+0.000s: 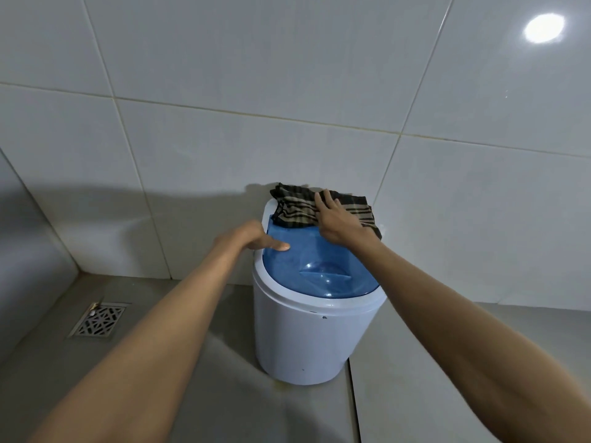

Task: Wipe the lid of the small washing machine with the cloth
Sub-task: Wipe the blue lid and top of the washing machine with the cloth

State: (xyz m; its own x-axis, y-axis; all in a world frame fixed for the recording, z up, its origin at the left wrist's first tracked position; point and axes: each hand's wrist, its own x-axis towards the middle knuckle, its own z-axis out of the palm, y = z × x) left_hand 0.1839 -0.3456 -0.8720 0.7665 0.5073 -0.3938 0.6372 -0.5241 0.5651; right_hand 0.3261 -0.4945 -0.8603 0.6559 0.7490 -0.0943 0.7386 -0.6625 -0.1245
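A: Where does the wiping stand?

B: The cloth point(323, 206) lies bunched at the far end of the washer point(307, 334), over the back of the blue lid point(307, 260) and hard against the wall point(224, 148). The right hand point(335, 219) lies flat on it, fingers spread and open, pressing down, not clutching.

A: And the left hand?

B: The left hand point(252, 238) sits at the washer's left rim, thumb laid on the lid and the other fingers hidden over the edge. I judge it steadies the tub; whether those fingers curl tight I cannot tell.

A: How should the stroke go?

B: Most of the lid nearer the person looks bare, so I'd draw the cloth from the back of the washer toward the front in overlapping passes, palm flat to keep the fabric spread. The cloth is crumpled; flattening it first would cover more per pass.

A: Any tricky spot?

B: The recessed handle dip near the washer's front. A flat palm will bridge it, so fingertips should push the cloth down into it.

A: Risks?

B: The washer is light-looking and stands on the floor point(192, 362); hard pushing could shift it, so the left hand should hold firm.
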